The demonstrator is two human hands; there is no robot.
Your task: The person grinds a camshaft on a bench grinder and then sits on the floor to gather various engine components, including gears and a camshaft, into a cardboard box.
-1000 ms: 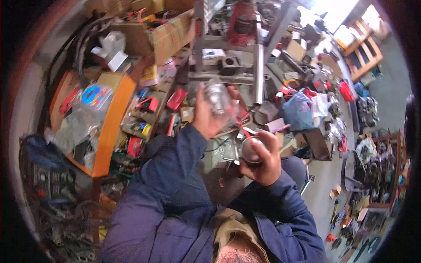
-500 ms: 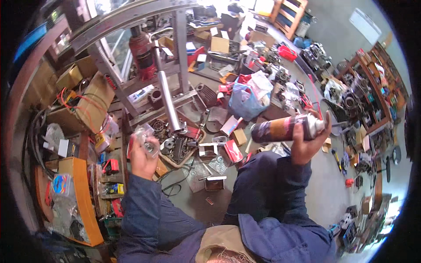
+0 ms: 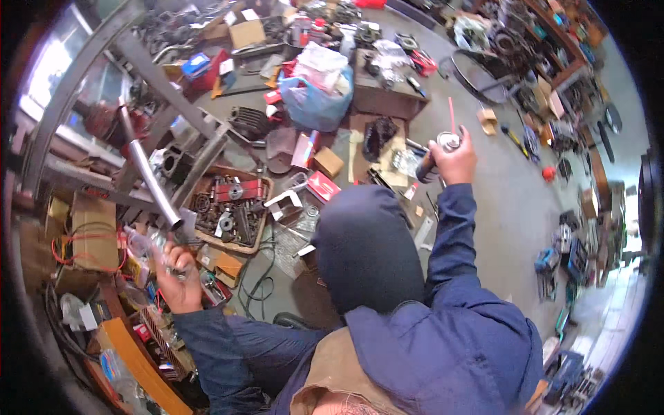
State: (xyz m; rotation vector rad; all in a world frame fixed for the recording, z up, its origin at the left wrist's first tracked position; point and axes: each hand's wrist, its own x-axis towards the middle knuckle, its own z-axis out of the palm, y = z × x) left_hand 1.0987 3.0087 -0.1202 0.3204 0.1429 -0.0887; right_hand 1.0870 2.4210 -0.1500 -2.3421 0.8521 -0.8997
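The wearer's navy jacket (image 3: pixel 443 339) and tan collar (image 3: pixel 339 360) filled the lower edge, with 1 bent knee (image 3: pixel 370 249) in dark cloth rising ahead of them. At the lower left ran the orange edge of a wooden drawer (image 3: pixel 142 360).

The 2 hands were well apart. The left hand (image 3: pixel 178 277) was clamped on a clear plastic piece (image 3: pixel 155 242) with something shiny against it; blur hid its exact form. The right hand (image 3: pixel 458 158), out over the grey floor (image 3: pixel 498 228), was closed around an aerosol can (image 3: pixel 427 168), the index finger up by the nozzle. A thin red straw (image 3: pixel 451 114) stuck out from the can's top, pointing away from the wearer.

Just beyond the left hand, the open lower end of a slanting metal tube (image 3: pixel 153 183) hung near the plastic piece. To its right sat a shallow parts tray (image 3: pixel 225 243) crowded with metal pieces. Farther on lay a red-and-white box (image 3: pixel 322 187), a small brown carton (image 3: pixel 328 162) and a black finned engine cylinder (image 3: pixel 249 122). Past these stood a stuffed blue plastic bag (image 3: pixel 315 104), with a steel frame (image 3: pixel 66 90) at the left. A wooden shelf rack (image 3: pixel 553 41) stood at the far upper right.
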